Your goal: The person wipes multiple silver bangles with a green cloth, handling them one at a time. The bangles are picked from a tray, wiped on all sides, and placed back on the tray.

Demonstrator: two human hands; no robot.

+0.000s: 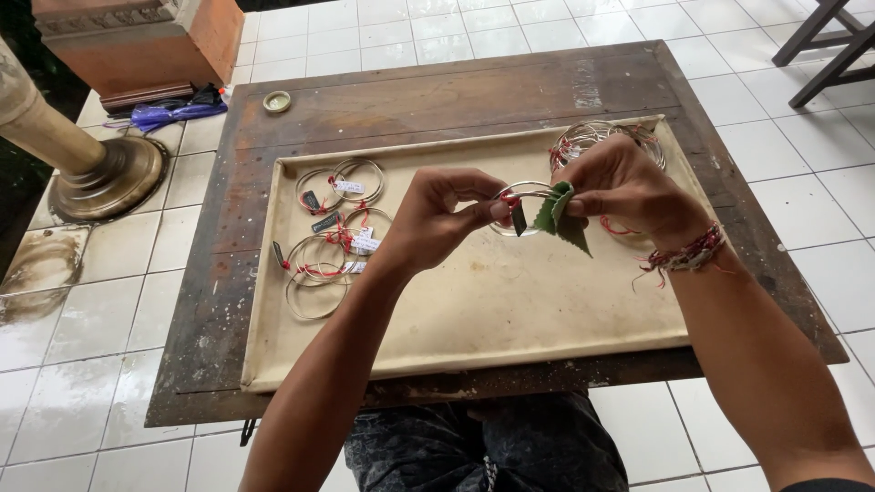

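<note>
- Both hands are meeting above the middle of a cream, shallow-rimmed tray [474, 355] that is lying on a dark, scuffed wooden bench [437, 91].
- The left hand [436, 217] is pinching the near rim of a thin, round metal bangle [519, 193] between thumb and fingertips, with the other fingers curled in; a small dark tag is hanging from the ring just beside the thumb.
- The right hand [624, 187] is pinching a folded green cloth [563, 217] with a pointed, leaf-like corner, pressing it against the bangle's right side; a red-and-white braided thread bracelet [688, 255] is sitting on that wrist.
- The bangle is being held in the air between the two hands, above the tray and not touching it.
- A group of similar shiny wire bangles [328, 246] with red strings and small paper tags is lying flat on the tray's left part, some overlapping.
- Another stack of bangles [588, 137] is resting at the tray's far right corner, partly hidden behind the right hand.
- A small round lid [277, 101] is sitting on the bench's far left corner, over a glossy white tiled floor [82, 401].
</note>
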